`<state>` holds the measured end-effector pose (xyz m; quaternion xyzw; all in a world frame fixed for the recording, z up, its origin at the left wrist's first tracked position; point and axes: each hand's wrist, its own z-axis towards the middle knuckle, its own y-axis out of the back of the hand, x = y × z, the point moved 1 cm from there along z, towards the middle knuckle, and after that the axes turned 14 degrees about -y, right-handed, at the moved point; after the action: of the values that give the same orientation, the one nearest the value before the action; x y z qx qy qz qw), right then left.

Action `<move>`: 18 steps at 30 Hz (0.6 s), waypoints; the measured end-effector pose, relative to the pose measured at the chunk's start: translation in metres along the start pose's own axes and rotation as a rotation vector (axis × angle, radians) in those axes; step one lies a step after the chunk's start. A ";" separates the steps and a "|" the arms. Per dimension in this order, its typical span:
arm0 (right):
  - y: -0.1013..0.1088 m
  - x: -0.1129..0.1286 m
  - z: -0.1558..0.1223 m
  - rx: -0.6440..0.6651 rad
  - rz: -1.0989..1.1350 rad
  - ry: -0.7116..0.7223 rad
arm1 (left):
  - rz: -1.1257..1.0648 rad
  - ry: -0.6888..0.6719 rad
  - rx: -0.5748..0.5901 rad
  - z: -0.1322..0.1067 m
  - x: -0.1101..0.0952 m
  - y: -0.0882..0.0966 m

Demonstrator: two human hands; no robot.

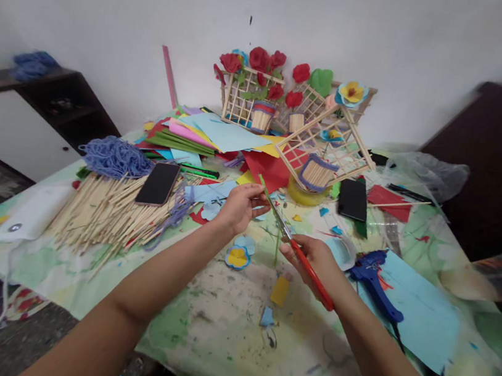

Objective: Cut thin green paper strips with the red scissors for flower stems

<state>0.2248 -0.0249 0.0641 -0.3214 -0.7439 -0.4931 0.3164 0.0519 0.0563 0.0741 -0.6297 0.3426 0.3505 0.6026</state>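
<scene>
My left hand (243, 207) pinches a thin green paper strip (261, 179) over the middle of the table. My right hand (313, 260) is closed around red-handled scissors (313, 276). The scissor blades point up and left, reaching to the strip by my left fingertips; whether they touch it I cannot tell. Below my hands lie a blue and yellow paper flower (238, 257), a yellow paper piece (280, 290) and a small blue scrap (267, 316).
A blue glue gun (379, 287) lies on light blue paper (424, 318) at right. Bamboo sticks (98, 210), blue yarn (115, 156) and a phone (158, 184) are at left. Another phone (353, 199), coloured paper (221, 131) and stick lattices (351, 141) with paper flowers stand farther back.
</scene>
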 end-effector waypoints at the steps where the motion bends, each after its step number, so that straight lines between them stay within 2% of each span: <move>1: 0.000 0.000 0.000 0.005 0.009 -0.004 | 0.002 -0.002 -0.002 0.001 0.000 0.000; 9: 0.000 -0.004 0.003 -0.024 -0.018 -0.002 | 0.021 0.005 0.016 -0.004 0.001 -0.003; 18: 0.003 0.004 -0.001 -0.001 0.006 -0.011 | 0.012 0.004 0.040 -0.008 0.006 -0.005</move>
<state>0.2250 -0.0244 0.0687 -0.3263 -0.7443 -0.4910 0.3136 0.0592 0.0480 0.0718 -0.6161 0.3545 0.3460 0.6124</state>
